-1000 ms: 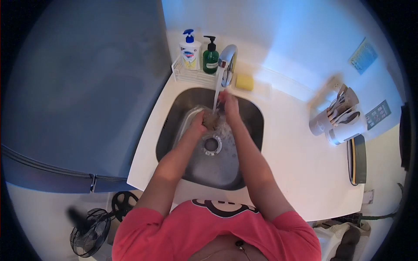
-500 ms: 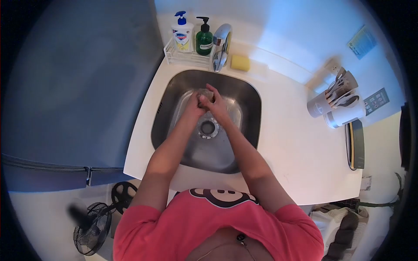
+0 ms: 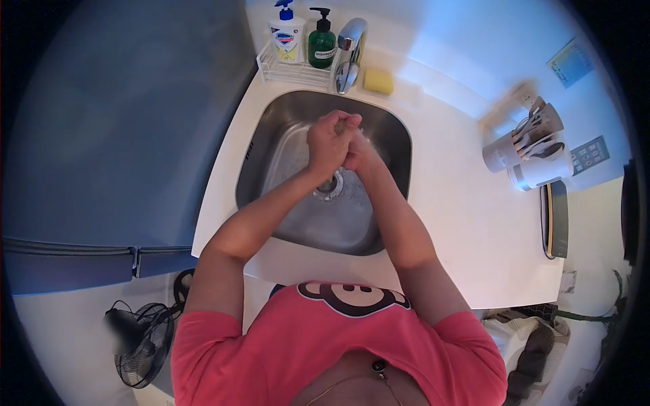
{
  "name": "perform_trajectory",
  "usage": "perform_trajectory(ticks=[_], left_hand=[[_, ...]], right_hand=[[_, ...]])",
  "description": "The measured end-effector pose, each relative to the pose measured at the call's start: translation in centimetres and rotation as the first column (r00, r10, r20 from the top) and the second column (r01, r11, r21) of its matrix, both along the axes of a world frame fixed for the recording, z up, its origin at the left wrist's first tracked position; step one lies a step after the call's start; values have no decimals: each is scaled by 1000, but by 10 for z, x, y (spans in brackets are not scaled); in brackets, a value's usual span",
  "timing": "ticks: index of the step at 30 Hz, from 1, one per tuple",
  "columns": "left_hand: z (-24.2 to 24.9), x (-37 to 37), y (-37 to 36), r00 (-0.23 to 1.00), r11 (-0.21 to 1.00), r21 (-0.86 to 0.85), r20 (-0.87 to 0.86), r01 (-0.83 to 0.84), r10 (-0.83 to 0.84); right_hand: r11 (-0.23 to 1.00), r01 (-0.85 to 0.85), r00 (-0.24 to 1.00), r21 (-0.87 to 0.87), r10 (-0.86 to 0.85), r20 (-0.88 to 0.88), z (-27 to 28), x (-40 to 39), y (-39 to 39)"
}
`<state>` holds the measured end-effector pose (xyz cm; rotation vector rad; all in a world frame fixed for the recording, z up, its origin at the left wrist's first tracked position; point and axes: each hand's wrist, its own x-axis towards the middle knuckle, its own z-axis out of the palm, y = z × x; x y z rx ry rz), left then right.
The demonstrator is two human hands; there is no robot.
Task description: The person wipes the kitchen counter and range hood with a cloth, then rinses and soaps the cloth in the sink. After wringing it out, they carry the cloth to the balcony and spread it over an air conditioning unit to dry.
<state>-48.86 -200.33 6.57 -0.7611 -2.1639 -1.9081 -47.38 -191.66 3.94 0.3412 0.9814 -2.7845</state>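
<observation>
Brownish object (image 3: 340,126) barely visible in left grip (image 3: 328,145)

Head view, single, wide-angle, dark-cornered. Station: above the wearer's chest, by the near edge of the smooth white bench (image 3: 460,230). Facing: forward, steeply down. Range: near; bare hands (image 3: 328,145) and rectangular grey metal sink (image 3: 318,223) around mid-frame.

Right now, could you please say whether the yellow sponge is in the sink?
No, the yellow sponge lies on the counter behind the sink, beside the faucet.
</observation>
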Motion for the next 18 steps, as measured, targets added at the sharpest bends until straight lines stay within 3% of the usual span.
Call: perform_trajectory(ticks=[1, 3, 4, 6, 7, 9, 10, 12, 13, 14, 16, 18], left_hand=[[-3, -4, -1, 980, 996, 81, 192, 33, -48], [-8, -17, -3, 828, 966, 256, 531, 44, -178], [-11, -24, -3, 738, 901, 413, 648, -129, -191], [-18, -36, -2, 517, 648, 572, 800, -503, -305], [-22, -38, 1, 493, 604, 574, 810, -552, -318], [-25, -37, 7, 441, 514, 562, 827, -648, -347], [-24, -31, 11, 551, 590, 594, 786, -546, -280], [-19, -10, 18, 750, 737, 589, 638, -331, -173], [-9, -1, 14, 860, 820, 528, 501, -222, -90], [2, 6, 11, 942, 891, 436, 334, -124, -32], [15, 14, 8, 1000, 964, 267, -2, 0, 1], [21, 17, 2, 956, 988, 140, -294, 62, -19]], right_hand=[[994, -104, 995, 41, 104, -3, -9, -3, 4], [994, -50, 998, 96, 47, 39, -22, -13, 5], [992, -25, 998, 125, 18, 58, -26, -17, 5], [936, 263, 964, 233, -246, -99, -33, -10, -3], [876, 403, 913, 267, -364, -184, -33, -4, -9], [815, 497, 863, 298, -430, -264, -30, 2, -24], [781, 543, 834, 309, -460, -303, -27, 5, -28], [825, 556, 825, 98, -534, -185, -19, 3, -20], [826, 563, 820, -13, -560, -120, -15, 2, -16], [880, 474, 874, -40, -475, -105, -10, 1, -11], [953, 287, 952, -95, -295, -87, 6, 3, -4], [985, 149, 982, -82, -157, -101, 36, 11, -1]])
